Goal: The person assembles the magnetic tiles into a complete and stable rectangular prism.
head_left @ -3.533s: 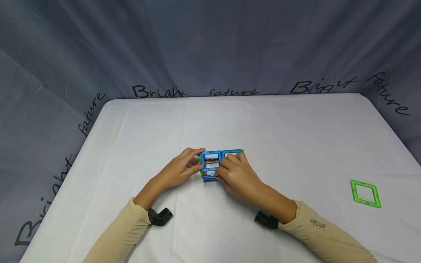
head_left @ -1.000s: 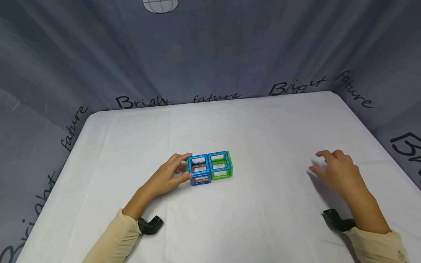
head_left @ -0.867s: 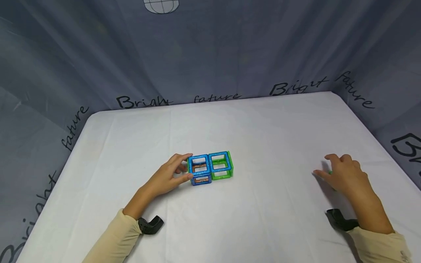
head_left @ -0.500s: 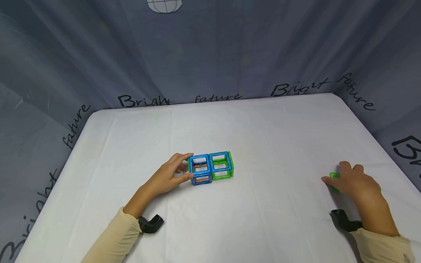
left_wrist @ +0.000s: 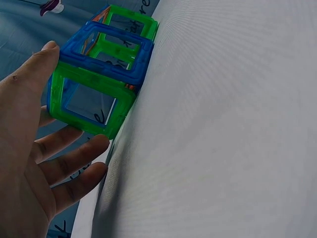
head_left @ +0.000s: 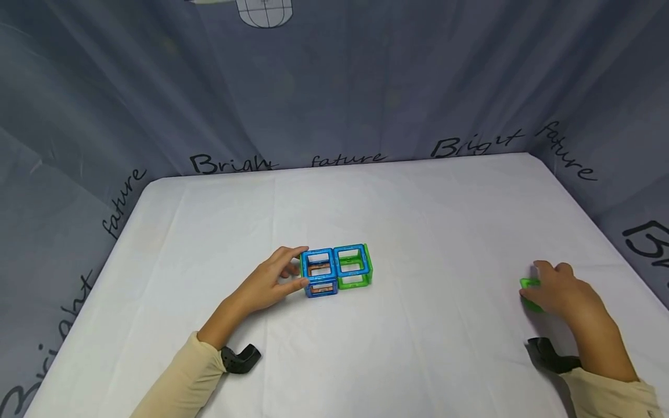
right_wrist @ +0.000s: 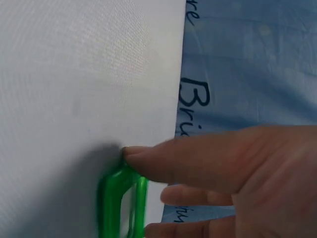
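Two joined open-frame cubes of magnetic tiles [head_left: 335, 264] stand on the white table, with blue frames on top, green ones at the sides and some orange inside. My left hand [head_left: 269, 281] holds their left end between thumb and index finger; in the left wrist view the thumb lies at the upper edge of the green end tile [left_wrist: 123, 111] and the other fingers are spread loosely. Far to the right, my right hand [head_left: 567, 293] pinches a single green square magnetic tile [right_wrist: 110, 203], tilted up from the cloth. The hand hides part of that tile in the head view.
A white cloth covers the table [head_left: 418, 220]. Grey curtains [head_left: 366, 75] with black handwriting hang behind and at both sides. A black wrist device [head_left: 240, 359] sits under the left forearm, another [head_left: 551, 355] under the right.
My right hand has left the cubes, moved right to the loose green tile and gripped it, tilting it up. The left hand stays at the cubes. The head view has shifted slightly.
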Demonstrator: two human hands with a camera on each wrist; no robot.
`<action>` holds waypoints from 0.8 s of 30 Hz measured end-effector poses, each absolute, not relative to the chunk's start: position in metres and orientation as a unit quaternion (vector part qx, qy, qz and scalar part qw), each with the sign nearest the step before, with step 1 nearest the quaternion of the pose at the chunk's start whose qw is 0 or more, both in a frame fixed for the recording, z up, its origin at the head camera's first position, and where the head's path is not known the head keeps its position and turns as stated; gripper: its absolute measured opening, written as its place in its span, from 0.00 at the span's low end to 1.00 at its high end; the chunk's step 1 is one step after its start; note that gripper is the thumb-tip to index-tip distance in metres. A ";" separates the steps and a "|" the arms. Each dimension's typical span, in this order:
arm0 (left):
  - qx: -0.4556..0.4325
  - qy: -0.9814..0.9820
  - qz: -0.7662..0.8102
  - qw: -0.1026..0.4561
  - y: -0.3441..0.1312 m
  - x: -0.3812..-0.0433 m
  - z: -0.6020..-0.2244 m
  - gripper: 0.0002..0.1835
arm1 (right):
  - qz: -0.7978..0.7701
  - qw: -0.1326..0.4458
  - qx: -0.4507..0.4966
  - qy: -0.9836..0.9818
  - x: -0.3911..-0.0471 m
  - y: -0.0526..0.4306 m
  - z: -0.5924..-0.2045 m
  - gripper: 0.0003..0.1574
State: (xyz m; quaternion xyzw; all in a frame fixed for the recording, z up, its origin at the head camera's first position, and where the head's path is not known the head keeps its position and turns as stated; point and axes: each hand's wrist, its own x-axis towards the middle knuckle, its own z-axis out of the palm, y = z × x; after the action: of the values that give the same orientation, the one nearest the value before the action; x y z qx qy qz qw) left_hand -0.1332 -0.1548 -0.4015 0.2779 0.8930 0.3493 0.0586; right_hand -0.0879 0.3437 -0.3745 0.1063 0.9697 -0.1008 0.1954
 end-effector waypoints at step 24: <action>0.286 0.892 0.346 0.049 -0.155 -0.135 -0.404 0.33 | -0.103 0.123 0.047 0.986 -0.091 0.331 -0.373 0.55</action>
State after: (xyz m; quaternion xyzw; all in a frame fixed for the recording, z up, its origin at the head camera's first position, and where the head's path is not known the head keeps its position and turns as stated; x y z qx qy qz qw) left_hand -0.1348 -0.1553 -0.4037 0.2859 0.8924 0.3456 0.0486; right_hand -0.0909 0.3311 -0.3734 0.0471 0.9860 -0.1031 0.1226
